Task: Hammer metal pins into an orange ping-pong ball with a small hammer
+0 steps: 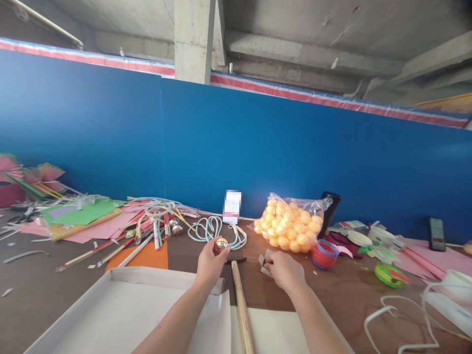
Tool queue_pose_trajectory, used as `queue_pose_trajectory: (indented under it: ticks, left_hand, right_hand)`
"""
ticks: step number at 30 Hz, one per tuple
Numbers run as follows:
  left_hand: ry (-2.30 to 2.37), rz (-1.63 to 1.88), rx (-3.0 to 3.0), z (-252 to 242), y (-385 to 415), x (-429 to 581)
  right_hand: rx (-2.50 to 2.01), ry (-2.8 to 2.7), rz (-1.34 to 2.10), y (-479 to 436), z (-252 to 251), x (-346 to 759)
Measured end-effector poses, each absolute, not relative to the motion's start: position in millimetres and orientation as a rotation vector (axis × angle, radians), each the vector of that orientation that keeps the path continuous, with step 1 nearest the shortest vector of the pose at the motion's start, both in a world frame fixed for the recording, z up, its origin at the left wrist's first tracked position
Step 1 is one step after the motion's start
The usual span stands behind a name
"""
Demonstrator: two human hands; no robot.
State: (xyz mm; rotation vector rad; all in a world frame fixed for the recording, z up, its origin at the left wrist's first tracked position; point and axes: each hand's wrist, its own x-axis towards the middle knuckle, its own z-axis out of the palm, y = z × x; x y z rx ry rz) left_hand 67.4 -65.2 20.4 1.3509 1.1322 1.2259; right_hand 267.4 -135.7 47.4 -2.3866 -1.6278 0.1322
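Between the thumb and fingers of my left hand [210, 263] is a shiny silver ball [221, 245] with an orange tint around its edge. My right hand [287, 271] pinches a small grey cardboard piece [264, 262] with folded flaps, just above the brown table. Between the two hands lies a hammer [240, 300], its wooden handle pointing toward me and its dark head partly behind my left hand. Under my left forearm is a shallow white box [147, 305]. A clear bag of orange balls [289, 226] sits just beyond my right hand.
A coiled pale-blue cord [206, 230] and an upright phone [232, 206] stand near the blue partition [258, 147]. Silver balls [177, 228], straws and coloured paper [83, 214] crowd the left. A red tape roll [324, 254], green round case [391, 275] and white cable [391, 309] lie right.
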Motion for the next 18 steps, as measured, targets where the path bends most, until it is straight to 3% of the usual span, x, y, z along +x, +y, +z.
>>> queue_pose_trajectory:
  ticks: [18]
  left_hand:
    - [1.18, 1.224, 1.41, 15.6, -65.4, 69.1]
  right_hand:
    - [-2.212, -1.61, 0.097, -132.3, 32.1, 280.0]
